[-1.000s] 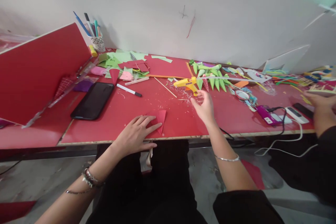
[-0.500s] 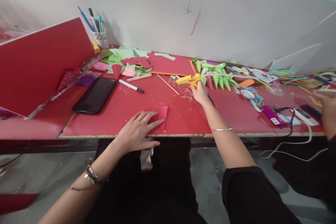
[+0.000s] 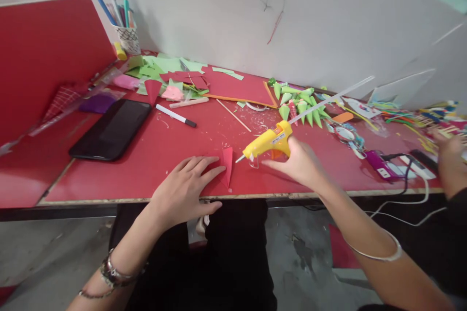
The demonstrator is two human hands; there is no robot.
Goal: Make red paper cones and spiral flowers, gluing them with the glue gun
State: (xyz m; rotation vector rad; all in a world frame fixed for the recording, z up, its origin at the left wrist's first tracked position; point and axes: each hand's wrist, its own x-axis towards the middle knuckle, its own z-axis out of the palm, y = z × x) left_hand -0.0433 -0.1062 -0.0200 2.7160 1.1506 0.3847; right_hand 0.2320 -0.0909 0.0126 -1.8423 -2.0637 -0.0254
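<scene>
Holding yellow glue gun [image 3: 270,141] in right hand [image 3: 305,163], with grip clenched around it and nozzle [image 3: 240,159] near red paper [image 3: 228,166]. Resting left hand [image 3: 188,185] on paper and worktop [image 3: 175,145], with grip released.

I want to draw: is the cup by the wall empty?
No, the cup isn't empty: several pens stick up out of it.

The person wears black pants [image 3: 237,252]. Near the left hand [image 3: 184,187] are shiny silver bracelets [image 3: 112,274], bunched up, and a thin, bumpy, dark bracelet [image 3: 95,295]. Near the right hand [image 3: 301,163] is one smooth, thin silver bangle [image 3: 379,258]. A bit of black sleeve [image 3: 379,308] shows.
</scene>
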